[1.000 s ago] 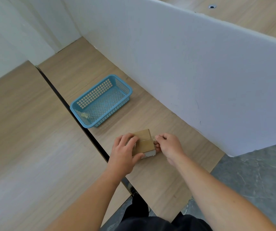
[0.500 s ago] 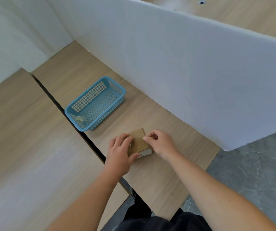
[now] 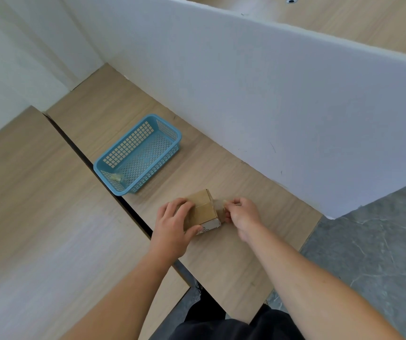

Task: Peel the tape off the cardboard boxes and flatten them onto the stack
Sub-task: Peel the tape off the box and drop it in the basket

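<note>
A small brown cardboard box [image 3: 203, 209] stands on the wooden table [image 3: 233, 261] in front of me. My left hand [image 3: 173, 225] grips its left side, fingers over the top and thumb on the near face. My right hand [image 3: 242, 213] is at the box's right side and pinches a strip of clear tape [image 3: 219, 209] that lifts off the box's right edge. No stack of flattened boxes is in view.
A blue plastic basket [image 3: 138, 154] sits on the table to the far left of the box, with a small wad of tape [image 3: 116, 177] in its near corner. A white partition wall [image 3: 258, 94] runs along the table's far side. Grey floor [image 3: 373, 241] lies to the right.
My right hand moved from over the box's top to its right side, drawing the tape strip away from the box. My left hand kept its hold on the box.
</note>
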